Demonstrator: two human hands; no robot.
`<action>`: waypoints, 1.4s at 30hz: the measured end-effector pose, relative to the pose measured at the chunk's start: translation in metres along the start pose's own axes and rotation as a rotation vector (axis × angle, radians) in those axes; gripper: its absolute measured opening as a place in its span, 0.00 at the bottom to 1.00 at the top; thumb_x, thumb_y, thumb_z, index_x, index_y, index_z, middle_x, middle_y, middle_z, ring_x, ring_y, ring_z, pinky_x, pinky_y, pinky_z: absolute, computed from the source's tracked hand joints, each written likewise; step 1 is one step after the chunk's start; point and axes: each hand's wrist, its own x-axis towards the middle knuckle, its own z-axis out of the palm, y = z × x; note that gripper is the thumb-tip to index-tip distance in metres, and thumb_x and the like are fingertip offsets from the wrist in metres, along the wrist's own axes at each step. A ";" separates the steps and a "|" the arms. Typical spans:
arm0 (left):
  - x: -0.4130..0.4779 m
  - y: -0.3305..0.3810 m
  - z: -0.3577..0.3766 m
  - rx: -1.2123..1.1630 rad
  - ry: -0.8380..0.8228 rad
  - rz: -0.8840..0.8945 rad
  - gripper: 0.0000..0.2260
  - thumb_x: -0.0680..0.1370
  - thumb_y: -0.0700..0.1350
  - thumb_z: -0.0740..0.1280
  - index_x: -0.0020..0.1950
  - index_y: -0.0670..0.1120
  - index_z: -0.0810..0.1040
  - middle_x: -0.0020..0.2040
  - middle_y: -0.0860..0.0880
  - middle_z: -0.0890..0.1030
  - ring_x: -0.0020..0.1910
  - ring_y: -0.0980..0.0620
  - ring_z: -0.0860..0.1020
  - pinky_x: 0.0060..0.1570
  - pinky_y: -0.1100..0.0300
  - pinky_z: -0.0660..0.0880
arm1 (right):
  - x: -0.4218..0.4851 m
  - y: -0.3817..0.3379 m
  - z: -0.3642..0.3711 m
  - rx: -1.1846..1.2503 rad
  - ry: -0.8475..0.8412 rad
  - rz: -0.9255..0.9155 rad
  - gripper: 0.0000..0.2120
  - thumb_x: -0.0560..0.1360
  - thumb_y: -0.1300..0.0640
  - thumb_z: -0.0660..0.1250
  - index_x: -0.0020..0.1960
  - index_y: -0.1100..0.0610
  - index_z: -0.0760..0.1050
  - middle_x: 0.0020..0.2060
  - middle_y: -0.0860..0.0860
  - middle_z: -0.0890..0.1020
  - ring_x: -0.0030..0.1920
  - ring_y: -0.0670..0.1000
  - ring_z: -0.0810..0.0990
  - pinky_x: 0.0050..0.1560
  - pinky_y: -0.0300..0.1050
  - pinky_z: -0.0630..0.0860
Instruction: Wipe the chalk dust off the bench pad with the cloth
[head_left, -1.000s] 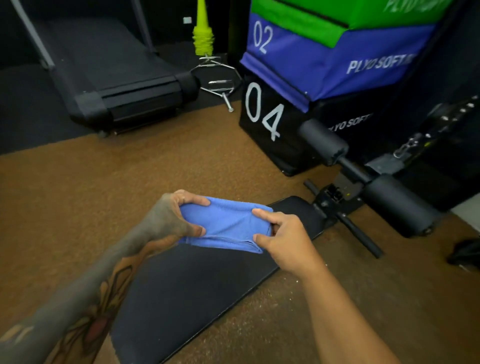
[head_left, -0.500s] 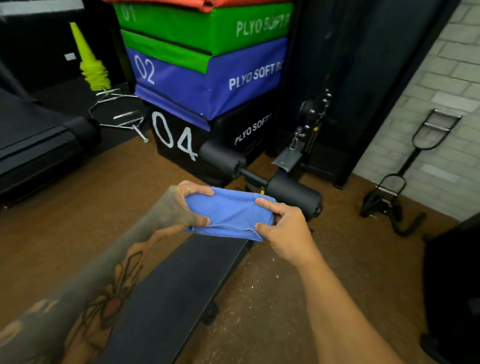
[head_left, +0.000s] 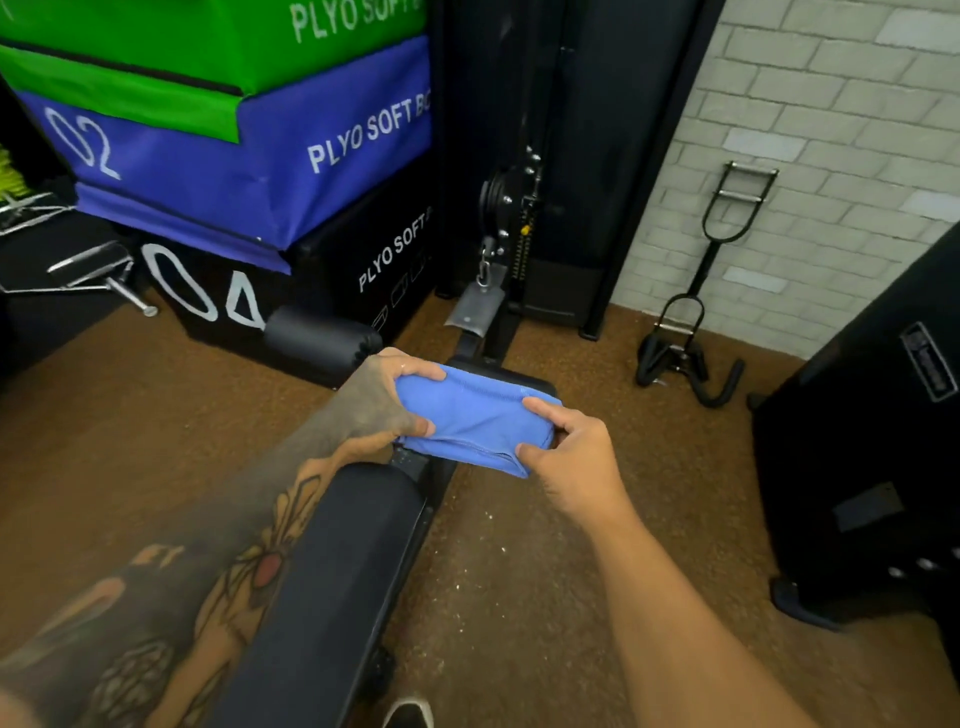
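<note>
A folded blue cloth is stretched between both hands above the far end of the black bench pad. My left hand pinches its left edge, thumb underneath and fingers over the top. My right hand pinches its right edge. The pad runs from the bottom of the view up toward the cloth, partly hidden by my left forearm. I cannot make out chalk dust on the pad. White specks lie on the brown floor beside it.
Stacked soft plyo boxes stand at the back left, a black foam roller just below them. A cable machine rises behind the cloth. A metal handle attachment leans on the white brick wall. Black equipment fills the right.
The view has swung right and closer, bringing the brick wall and right-hand equipment into sight. Both hands keep the same grip on the cloth, now over the pad's far end.
</note>
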 end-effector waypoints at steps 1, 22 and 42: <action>0.014 -0.002 0.004 0.017 -0.018 0.021 0.26 0.64 0.35 0.81 0.60 0.49 0.81 0.59 0.49 0.73 0.55 0.55 0.74 0.49 0.76 0.66 | 0.009 0.005 0.001 -0.005 0.025 0.015 0.25 0.70 0.66 0.71 0.64 0.50 0.75 0.53 0.50 0.74 0.36 0.46 0.78 0.31 0.33 0.73; 0.172 -0.069 0.062 0.201 -0.271 0.018 0.28 0.61 0.50 0.84 0.59 0.51 0.81 0.58 0.49 0.68 0.57 0.50 0.71 0.59 0.55 0.70 | 0.143 0.079 0.024 -0.224 0.128 0.221 0.14 0.74 0.57 0.68 0.59 0.48 0.78 0.54 0.52 0.70 0.49 0.50 0.75 0.56 0.40 0.71; 0.140 -0.059 0.096 0.761 -0.251 0.265 0.38 0.75 0.65 0.32 0.81 0.47 0.45 0.82 0.47 0.48 0.81 0.48 0.42 0.77 0.43 0.40 | 0.144 0.051 0.064 -0.821 0.004 0.132 0.34 0.79 0.38 0.43 0.77 0.55 0.39 0.77 0.54 0.39 0.76 0.54 0.35 0.74 0.60 0.39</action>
